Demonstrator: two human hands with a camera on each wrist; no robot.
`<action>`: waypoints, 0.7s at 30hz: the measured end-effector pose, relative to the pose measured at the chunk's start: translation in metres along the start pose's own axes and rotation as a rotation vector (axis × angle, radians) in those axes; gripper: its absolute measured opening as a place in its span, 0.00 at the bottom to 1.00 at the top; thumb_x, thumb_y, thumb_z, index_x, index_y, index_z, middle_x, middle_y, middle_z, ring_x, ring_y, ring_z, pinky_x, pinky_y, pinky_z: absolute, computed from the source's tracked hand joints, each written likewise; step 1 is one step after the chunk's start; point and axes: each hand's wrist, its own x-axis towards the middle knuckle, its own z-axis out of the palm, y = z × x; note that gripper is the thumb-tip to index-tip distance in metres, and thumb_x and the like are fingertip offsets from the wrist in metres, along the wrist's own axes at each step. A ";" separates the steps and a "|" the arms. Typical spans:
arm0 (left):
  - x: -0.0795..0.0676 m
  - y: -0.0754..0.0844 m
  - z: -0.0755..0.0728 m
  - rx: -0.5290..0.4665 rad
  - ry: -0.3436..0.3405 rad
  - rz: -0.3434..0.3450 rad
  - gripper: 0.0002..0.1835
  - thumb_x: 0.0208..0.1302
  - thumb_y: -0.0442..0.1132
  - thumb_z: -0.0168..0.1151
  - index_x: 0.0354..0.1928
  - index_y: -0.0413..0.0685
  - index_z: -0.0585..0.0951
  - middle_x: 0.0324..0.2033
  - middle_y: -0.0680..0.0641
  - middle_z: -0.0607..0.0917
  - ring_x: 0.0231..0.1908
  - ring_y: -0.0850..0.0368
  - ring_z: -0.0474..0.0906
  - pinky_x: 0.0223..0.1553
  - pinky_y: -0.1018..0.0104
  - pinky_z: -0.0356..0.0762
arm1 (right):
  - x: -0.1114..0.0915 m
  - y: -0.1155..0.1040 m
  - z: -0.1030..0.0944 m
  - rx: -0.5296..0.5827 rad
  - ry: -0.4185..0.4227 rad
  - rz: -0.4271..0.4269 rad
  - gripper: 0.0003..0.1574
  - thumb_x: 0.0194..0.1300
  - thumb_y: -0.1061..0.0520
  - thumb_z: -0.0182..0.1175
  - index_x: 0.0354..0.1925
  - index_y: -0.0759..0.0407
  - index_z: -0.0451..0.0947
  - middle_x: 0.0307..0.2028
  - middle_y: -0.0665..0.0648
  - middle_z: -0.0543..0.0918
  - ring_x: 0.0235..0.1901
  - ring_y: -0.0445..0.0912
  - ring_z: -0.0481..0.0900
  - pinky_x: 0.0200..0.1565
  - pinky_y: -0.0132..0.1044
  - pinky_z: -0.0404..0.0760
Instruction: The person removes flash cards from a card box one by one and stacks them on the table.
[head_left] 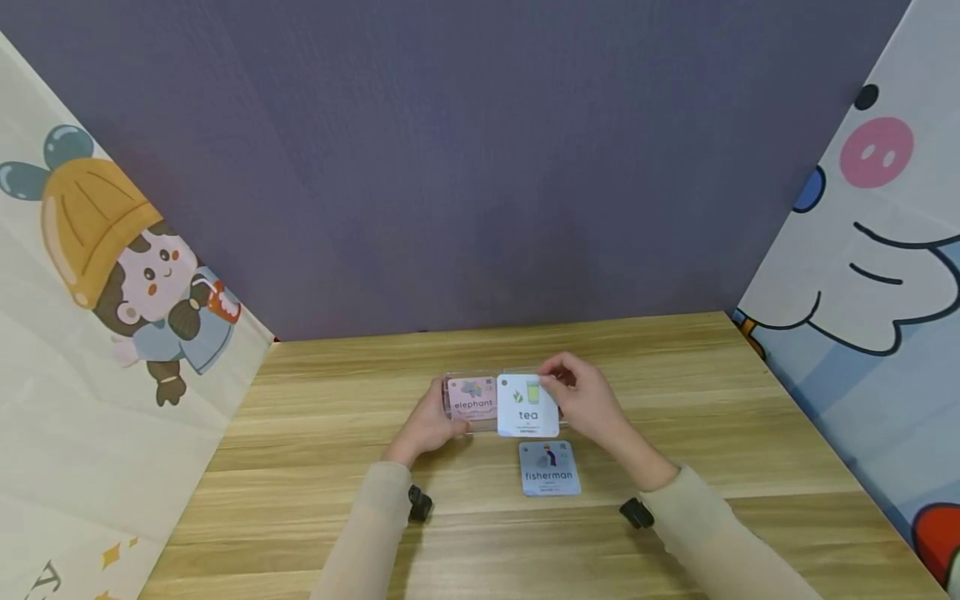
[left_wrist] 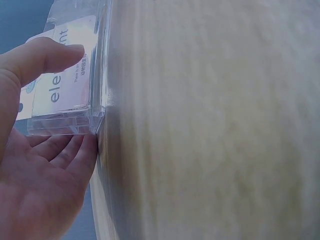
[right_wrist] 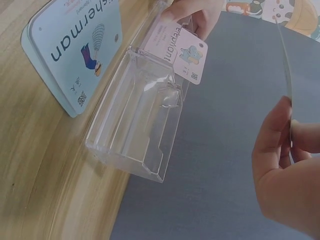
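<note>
My left hand [head_left: 432, 421] grips the left end of a clear plastic card holder [right_wrist: 132, 120], thumb over its front and fingers beneath. Pink cards with "elephant" on the front one [head_left: 473, 400] stand in the holder's left compartment. The right compartment holds nothing, as the right wrist view shows. Between thumb and fingers my right hand [head_left: 588, 404] pinches a pale blue "tea" card [head_left: 528, 408] by its upper right side. In the head view this card overlaps the right compartment. A stack of blue cards topped by "fisherman" [head_left: 550, 468] lies on the table just in front of the holder.
The wooden table [head_left: 315, 467] ends at a dark grey-blue panel [head_left: 480, 167] behind the holder. Printed cartoon sheets [head_left: 45, 350] stand along both sides. A small black camera is worn at each wrist.
</note>
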 end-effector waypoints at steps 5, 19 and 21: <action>0.000 0.000 0.000 -0.007 0.000 0.003 0.57 0.45 0.28 0.73 0.77 0.37 0.52 0.53 0.40 0.79 0.47 0.49 0.80 0.59 0.50 0.76 | -0.002 0.001 -0.002 0.005 -0.011 -0.001 0.05 0.71 0.65 0.60 0.44 0.62 0.80 0.37 0.58 0.81 0.34 0.51 0.76 0.27 0.35 0.80; 0.001 0.000 0.000 0.004 -0.008 -0.014 0.57 0.46 0.30 0.75 0.77 0.38 0.53 0.51 0.43 0.80 0.46 0.51 0.80 0.59 0.50 0.76 | -0.007 0.007 -0.006 -0.016 0.002 -0.035 0.04 0.70 0.67 0.61 0.42 0.62 0.80 0.37 0.58 0.81 0.34 0.49 0.75 0.26 0.33 0.76; 0.000 0.000 0.000 0.004 -0.008 -0.018 0.57 0.46 0.30 0.75 0.77 0.39 0.53 0.50 0.44 0.80 0.46 0.52 0.80 0.59 0.51 0.76 | -0.008 0.007 -0.007 -0.015 -0.002 -0.037 0.04 0.70 0.67 0.60 0.42 0.63 0.80 0.37 0.58 0.81 0.34 0.49 0.75 0.25 0.34 0.76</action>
